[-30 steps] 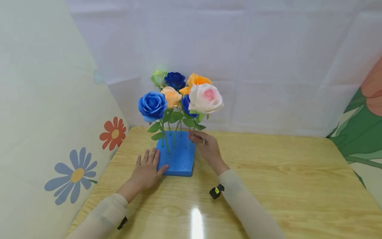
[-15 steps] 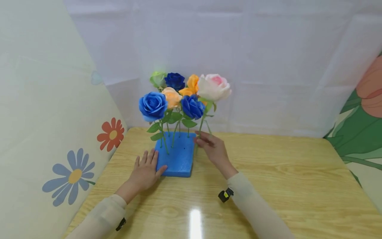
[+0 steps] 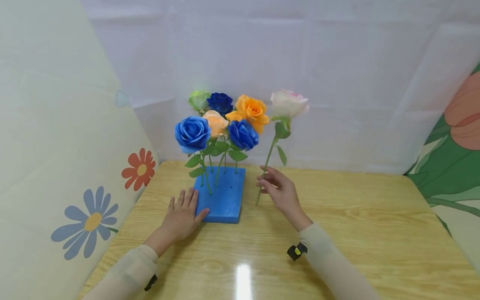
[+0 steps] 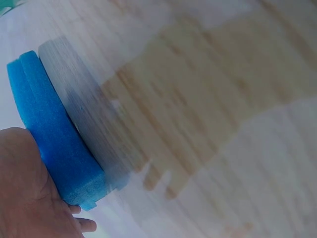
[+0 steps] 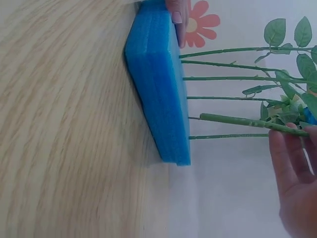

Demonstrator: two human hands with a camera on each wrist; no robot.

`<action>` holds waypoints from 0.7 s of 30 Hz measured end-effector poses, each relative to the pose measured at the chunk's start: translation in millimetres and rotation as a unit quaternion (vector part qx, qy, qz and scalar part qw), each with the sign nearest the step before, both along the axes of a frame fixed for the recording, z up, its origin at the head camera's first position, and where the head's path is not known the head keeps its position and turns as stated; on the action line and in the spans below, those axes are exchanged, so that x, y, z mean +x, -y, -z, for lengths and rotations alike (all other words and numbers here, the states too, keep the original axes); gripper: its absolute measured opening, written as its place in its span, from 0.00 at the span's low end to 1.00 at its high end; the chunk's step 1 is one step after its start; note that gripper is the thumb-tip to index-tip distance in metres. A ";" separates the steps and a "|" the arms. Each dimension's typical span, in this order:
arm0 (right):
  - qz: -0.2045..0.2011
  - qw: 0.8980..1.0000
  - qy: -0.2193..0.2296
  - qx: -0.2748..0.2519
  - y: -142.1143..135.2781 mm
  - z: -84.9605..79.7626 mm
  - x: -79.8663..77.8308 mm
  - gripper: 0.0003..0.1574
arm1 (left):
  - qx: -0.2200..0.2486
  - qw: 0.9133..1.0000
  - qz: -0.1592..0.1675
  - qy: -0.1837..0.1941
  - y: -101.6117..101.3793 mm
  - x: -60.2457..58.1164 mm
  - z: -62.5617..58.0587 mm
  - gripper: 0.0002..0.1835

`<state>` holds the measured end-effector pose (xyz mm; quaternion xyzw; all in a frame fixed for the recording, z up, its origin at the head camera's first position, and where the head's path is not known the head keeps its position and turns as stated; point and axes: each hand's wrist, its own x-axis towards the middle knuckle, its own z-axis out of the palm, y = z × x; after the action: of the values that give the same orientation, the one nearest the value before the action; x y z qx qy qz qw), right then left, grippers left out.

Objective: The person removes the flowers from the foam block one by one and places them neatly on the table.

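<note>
My right hand [image 3: 282, 192] pinches the green stem of a white rose with a pink centre [image 3: 288, 104]. The rose stands nearly upright, out to the right of a blue foam block [image 3: 225, 208]. In the right wrist view the bare lower end of its stem [image 5: 233, 120] sticks out past my fingers. My left hand [image 3: 181, 216] rests with spread, straight fingers along the block's left front side. Still planted in the foam are a light blue rose [image 3: 192, 134], a peach rose [image 3: 215, 123], a deep blue rose [image 3: 243, 134], and orange, dark blue and pale green ones behind.
The block stands on a wood-grain table [image 3: 348, 225]. A white cloth [image 3: 356, 83] hangs along the table's back edge. At the left is a panel with printed flowers [image 3: 91, 221]. A small dark hole [image 3: 231, 187] shows in the block's top.
My right hand has drawn the white-pink rose out of the block and carried it right, uncovering the orange and deep blue roses. The left hand has stayed on the block.
</note>
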<state>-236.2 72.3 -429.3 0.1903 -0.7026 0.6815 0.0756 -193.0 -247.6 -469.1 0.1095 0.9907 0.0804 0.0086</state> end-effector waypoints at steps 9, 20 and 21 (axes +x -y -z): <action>-0.003 0.997 0.078 -0.003 -14.2 4.1 7.5 0.28 | 0.002 1.000 0.004 -0.008 0.0 -1.3 0.0 0.47; -0.035 0.988 0.152 0.000 -20.0 12.0 17.7 0.34 | 0.004 1.000 0.002 -0.006 0.5 -2.4 3.0 0.46; -0.034 0.987 0.155 0.001 -19.9 12.8 18.4 0.34 | 0.003 1.000 0.003 -0.006 0.4 -2.5 3.1 0.46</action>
<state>-217.8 92.2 -442.1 0.1066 -0.6996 0.7042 -0.0574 -195.5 -248.0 -472.2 0.1127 0.9901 0.0831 0.0022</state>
